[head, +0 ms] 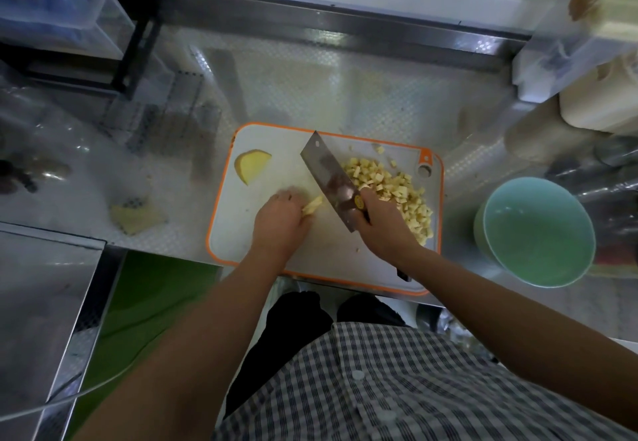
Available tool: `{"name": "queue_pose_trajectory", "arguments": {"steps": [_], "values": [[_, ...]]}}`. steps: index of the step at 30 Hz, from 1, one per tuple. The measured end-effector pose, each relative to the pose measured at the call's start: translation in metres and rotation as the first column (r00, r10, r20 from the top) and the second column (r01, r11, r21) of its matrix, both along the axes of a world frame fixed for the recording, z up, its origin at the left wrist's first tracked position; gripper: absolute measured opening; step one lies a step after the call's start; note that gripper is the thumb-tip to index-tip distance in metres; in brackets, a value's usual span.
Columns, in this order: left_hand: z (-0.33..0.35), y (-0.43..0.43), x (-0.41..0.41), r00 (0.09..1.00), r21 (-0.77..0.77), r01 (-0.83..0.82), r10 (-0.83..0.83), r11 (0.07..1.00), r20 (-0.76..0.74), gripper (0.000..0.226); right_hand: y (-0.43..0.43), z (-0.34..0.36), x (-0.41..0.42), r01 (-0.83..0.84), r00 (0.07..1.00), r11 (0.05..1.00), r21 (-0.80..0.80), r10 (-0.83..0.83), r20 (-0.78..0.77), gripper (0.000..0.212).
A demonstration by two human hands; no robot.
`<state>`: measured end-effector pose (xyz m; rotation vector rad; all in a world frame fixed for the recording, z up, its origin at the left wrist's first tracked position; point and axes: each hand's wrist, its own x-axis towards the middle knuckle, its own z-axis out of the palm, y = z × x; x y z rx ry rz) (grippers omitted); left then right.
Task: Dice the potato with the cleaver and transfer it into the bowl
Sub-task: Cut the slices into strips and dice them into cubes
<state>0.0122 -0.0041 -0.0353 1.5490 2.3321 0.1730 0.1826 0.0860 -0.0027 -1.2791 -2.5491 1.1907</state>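
Left arm: bare forearm, entering from the lower left, reaching forward and slightly right.
Left hand (281, 219): palm down, fingers curled, tips holding down the potato strips (312, 206), whose ends show past the fingers.
Right arm: bare forearm, entering from the lower right, angled forward and left.
Right hand (383, 225): back of the hand up, fingers wrapped round the handle of the cleaver (331, 175), close up against the blade.
Hands: near each other, not touching, the blade standing between them.

No legible text; yellow sticker (359, 202) on cleaver (328, 171) unreadable.
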Motion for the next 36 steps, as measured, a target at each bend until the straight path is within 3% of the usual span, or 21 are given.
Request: {"name": "queue_pose_trajectory", "arguments": {"steps": [3,7,12,16,20,26,31,36], "values": [[-0.002,-0.008,0.010,0.996,0.010,-0.087,0.087,0.996,-0.009,0.046,-0.005,0.001,-0.002,-0.036,0.999,0.998,0.050,0.036,0.012,0.011],[-0.003,-0.010,0.007,0.992,0.117,-0.119,0.114,0.986,0.044,0.038,-0.010,0.002,-0.002,-0.039,0.999,0.990,0.134,0.034,0.041,0.006],[-0.008,-0.006,0.003,0.998,0.158,-0.015,0.005,0.987,0.060,0.017,-0.011,0.005,-0.004,-0.055,0.997,0.981,0.186,0.043,0.065,0.009],[-0.007,0.003,-0.005,0.988,0.187,0.134,-0.146,0.973,0.053,0.021,-0.009,0.005,-0.002,-0.031,0.998,0.981,0.191,0.018,0.068,0.005],[-0.002,0.019,-0.011,0.934,0.033,0.358,-0.358,0.933,-0.014,0.041,-0.007,0.007,0.000,-0.015,0.997,0.985,0.170,0.003,0.071,0.006],[0.001,0.022,-0.009,0.906,-0.076,0.402,-0.408,0.913,-0.109,0.040,-0.011,0.003,0.004,-0.018,0.995,0.985,0.173,-0.001,0.104,0.014],[-0.005,0.010,-0.001,0.947,-0.158,0.268,-0.290,0.950,-0.139,0.044,-0.011,0.001,0.004,-0.023,0.996,0.987,0.158,0.009,0.090,0.005],[-0.002,-0.002,0.010,0.998,-0.001,0.052,-0.052,0.999,-0.041,0.048,-0.017,0.003,0.002,-0.025,0.999,0.990,0.141,0.018,0.048,0.011]]}}
